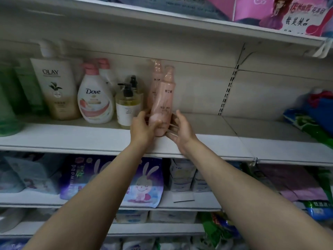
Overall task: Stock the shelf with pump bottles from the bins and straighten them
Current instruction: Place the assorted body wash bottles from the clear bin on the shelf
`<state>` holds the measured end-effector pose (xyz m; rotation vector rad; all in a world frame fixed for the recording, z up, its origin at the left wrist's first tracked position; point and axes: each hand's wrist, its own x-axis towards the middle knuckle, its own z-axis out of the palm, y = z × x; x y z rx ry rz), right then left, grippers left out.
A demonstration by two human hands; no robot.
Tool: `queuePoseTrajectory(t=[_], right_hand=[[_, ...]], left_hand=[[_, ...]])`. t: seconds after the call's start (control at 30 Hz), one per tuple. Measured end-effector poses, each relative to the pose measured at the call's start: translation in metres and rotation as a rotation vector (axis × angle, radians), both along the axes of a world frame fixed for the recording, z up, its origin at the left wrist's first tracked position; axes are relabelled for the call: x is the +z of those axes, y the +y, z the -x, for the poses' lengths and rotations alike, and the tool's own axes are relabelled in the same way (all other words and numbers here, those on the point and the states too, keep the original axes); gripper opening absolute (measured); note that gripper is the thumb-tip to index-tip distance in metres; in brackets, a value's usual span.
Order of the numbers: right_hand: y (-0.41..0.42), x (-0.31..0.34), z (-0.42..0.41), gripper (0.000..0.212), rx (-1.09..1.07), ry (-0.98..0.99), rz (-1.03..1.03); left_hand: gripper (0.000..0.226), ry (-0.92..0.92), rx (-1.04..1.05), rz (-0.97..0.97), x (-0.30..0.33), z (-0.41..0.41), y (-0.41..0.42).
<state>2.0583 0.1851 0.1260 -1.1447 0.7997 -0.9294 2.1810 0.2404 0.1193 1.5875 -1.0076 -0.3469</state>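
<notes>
Front pink bottle (163, 101): stands at the shelf (198, 141) front edge, slightly tilted, just before a second pink bottle (154, 82).
Left hand (143, 126): fingers curled round its lower part.
Right hand (180, 129): fingers wrap the base from the other side.
Neighbours: amber pump bottle (126, 107), Dove bottle (95, 100), Olay bottle (57, 87) to the left.

Single view, head-worn wide-angle camera: faces forward at the shelf (100, 139) from close range, tilted slightly upward; both forearms enter from the frame's lower edge.
</notes>
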Motion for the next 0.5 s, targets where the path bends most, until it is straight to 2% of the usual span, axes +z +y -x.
queuePoseTrajectory(t=[0.2,0.5], right_hand=[[-0.014,-0.002,-0.019,0.035,-0.005,-0.005,-0.004],[-0.026,-0.003,-0.04,0.046,-0.014,0.021,-0.006]], left_hand=[[0.053,-0.01,0.098,-0.01,-0.006,-0.004,-0.011],[0.032,0.039,0.251,-0.012,-0.005,-0.001,-0.02]])
